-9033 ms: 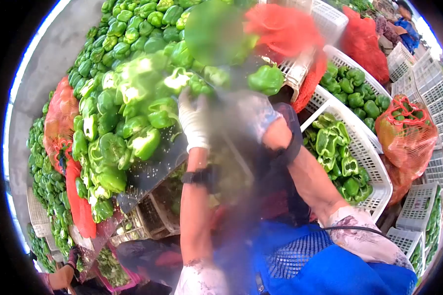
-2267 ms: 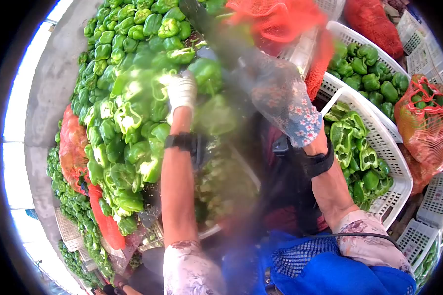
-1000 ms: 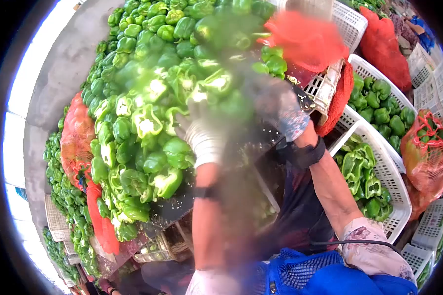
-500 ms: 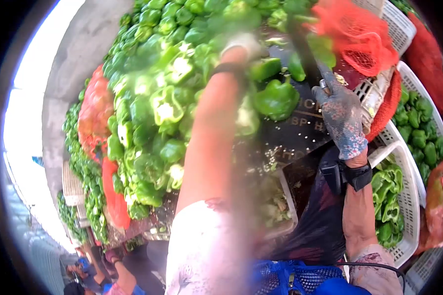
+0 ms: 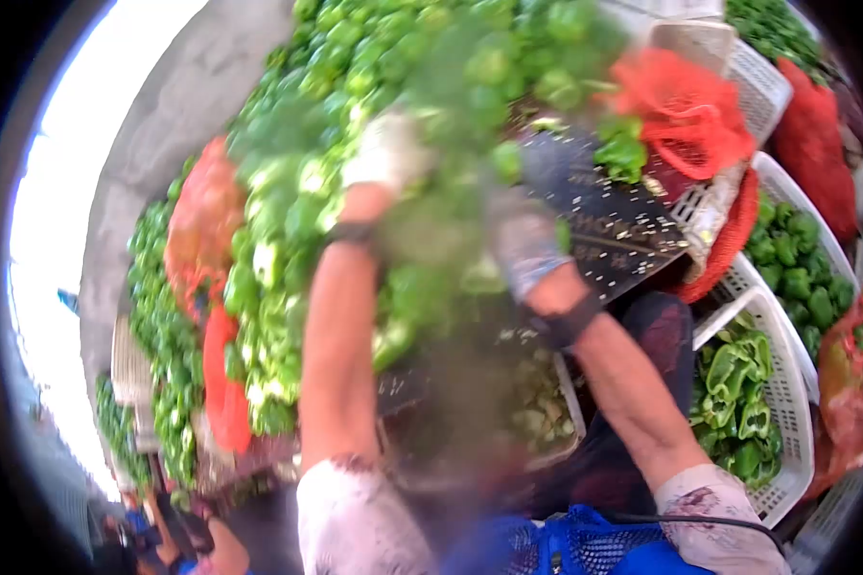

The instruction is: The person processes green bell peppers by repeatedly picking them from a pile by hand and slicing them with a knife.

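My right hand [image 5: 527, 235] is over the black board [image 5: 618, 240]. My left hand [image 5: 388, 158] is at the green peppers [image 5: 273, 264] heaped left of that board; blur keeps me from telling whether my fingers grip anything. Red netting [image 5: 681, 120] lies beyond the board.

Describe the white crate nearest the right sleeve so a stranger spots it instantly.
Start at the big heap of green peppers and look right, past the black board, to the right sleeve. Find the white crate beside it. Its peppers are paler, some cut open; the neighbouring crate holds darker, whole-looking ones.
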Demonstrator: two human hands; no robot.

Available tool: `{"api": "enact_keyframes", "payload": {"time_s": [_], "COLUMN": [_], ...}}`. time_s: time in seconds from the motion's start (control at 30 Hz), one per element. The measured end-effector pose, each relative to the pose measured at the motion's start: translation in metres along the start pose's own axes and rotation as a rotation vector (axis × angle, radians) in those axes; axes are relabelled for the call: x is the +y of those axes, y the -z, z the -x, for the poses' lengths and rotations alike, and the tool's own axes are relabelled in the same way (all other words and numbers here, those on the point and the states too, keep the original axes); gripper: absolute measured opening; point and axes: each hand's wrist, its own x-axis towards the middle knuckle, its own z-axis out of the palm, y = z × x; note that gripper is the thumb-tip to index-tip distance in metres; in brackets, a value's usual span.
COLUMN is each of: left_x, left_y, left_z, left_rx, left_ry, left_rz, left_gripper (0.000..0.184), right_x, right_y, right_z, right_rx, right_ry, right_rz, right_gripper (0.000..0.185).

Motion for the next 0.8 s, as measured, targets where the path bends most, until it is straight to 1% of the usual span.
{"api": "enact_keyframes", "payload": {"time_s": [0.03,0.07,0.1,0.17,0.23,0.27,0.3,0.33,0.37,0.43,0.5,0.53,0.57,0.63,0.7,0.73,0.8], "left_x": [-0.012,-0.028,-0.046,-0.084,-0.111,-0.147,-0.172,-0.159,-0.136,-0.093,-0.042,-0.013,0.016,0.071,0.103,0.107,0.108], "left_y": [0.007,0.017,0.027,0.025,0.031,0.014,-0.007,0.004,0.027,0.051,0.056,0.047,0.035,0.019,-0.006,-0.017,-0.032], "left_z": [0.002,0.004,0.008,0.024,0.040,0.051,0.062,0.075,0.089,0.127,0.171,0.194,0.212,0.232,0.234,0.230,0.228], "left_rx": [-0.036,-0.059,-0.085,0.009,-0.182,-0.082,0.020,0.054,0.083,0.189,0.356,0.391,0.427,0.268,0.113,0.074,0.118], "left_ry": [0.115,0.166,0.221,0.300,0.499,0.501,0.505,0.482,0.456,0.403,0.273,0.239,0.203,0.038,0.169,0.230,0.219], "left_rz": [0.002,0.015,0.021,0.018,0.068,0.083,0.102,0.164,0.223,0.341,0.245,0.253,0.265,0.287,0.213,0.261,0.148], "left_gripper": [0.044,0.042,0.040,0.040,0.047,0.051,0.054,0.054,0.053,0.044,0.038,0.042,0.045,0.061,0.074,0.074,0.074], "right_x": [-0.009,-0.011,-0.008,0.003,0.020,0.038,0.048,0.058,0.069,0.093,0.117,0.126,0.132,0.142,0.135,0.118,0.099], "right_y": [-0.025,-0.053,-0.053,-0.054,-0.056,-0.055,-0.033,-0.010,-0.013,-0.028,-0.047,-0.058,-0.083,-0.156,-0.160,-0.131,-0.058], "right_z": [-0.004,-0.006,-0.009,-0.015,-0.023,-0.032,-0.041,-0.050,-0.058,-0.085,-0.113,-0.121,-0.126,-0.131,-0.121,-0.101,-0.088], "right_rx": [0.057,0.108,0.125,0.169,0.235,0.334,0.156,-0.021,0.001,0.053,0.114,0.148,0.217,0.348,0.339,0.267,0.063], "right_ry": [0.046,0.105,0.145,0.242,0.355,0.400,0.376,0.360,0.285,0.134,-0.009,-0.081,-0.047,0.033,0.180,0.277,0.402], "right_rz": [-0.072,-0.152,-0.155,-0.133,-0.067,-0.146,-0.057,0.035,-0.001,-0.081,-0.159,-0.200,-0.298,-0.485,-0.682,-0.781,-0.598], "right_gripper": [0.039,0.051,0.053,0.057,0.059,0.060,0.059,0.059,0.054,0.045,0.037,0.034,0.034,0.035,0.038,0.041,0.047]}}
